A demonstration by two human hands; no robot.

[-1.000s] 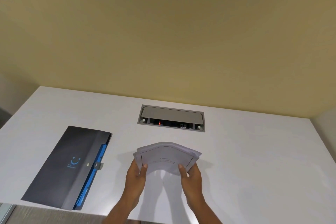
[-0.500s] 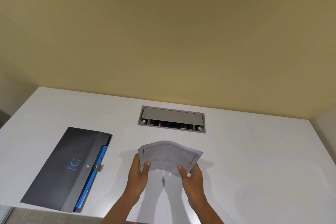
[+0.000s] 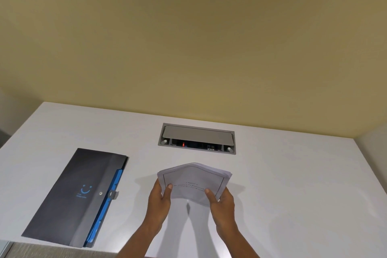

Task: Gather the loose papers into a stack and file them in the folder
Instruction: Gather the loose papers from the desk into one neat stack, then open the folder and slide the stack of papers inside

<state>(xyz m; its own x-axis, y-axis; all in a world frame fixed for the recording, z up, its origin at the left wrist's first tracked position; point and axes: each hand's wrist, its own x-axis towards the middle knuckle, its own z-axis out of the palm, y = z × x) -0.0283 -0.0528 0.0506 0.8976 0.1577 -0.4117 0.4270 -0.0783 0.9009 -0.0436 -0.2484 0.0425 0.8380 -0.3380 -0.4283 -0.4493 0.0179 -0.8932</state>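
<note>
- Left hand [image 3: 159, 199] and right hand [image 3: 221, 200] pinch the paper stack's [image 3: 193, 182] lower corners, bowing it, likely to square edges.
- Closed folder [image 3: 77, 195] waits lower left on the tabletop [image 3: 293, 184].

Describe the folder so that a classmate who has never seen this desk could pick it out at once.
Start at the white desk. Its near left part holds the folder, lying flat and closed, left of the hands' paper stack. It alone is dark grey, with a blue smile logo and blue tabs along its right edge.

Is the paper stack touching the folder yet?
Apart. The head view shows bare white table between the paper stack and the closed folder.
</note>
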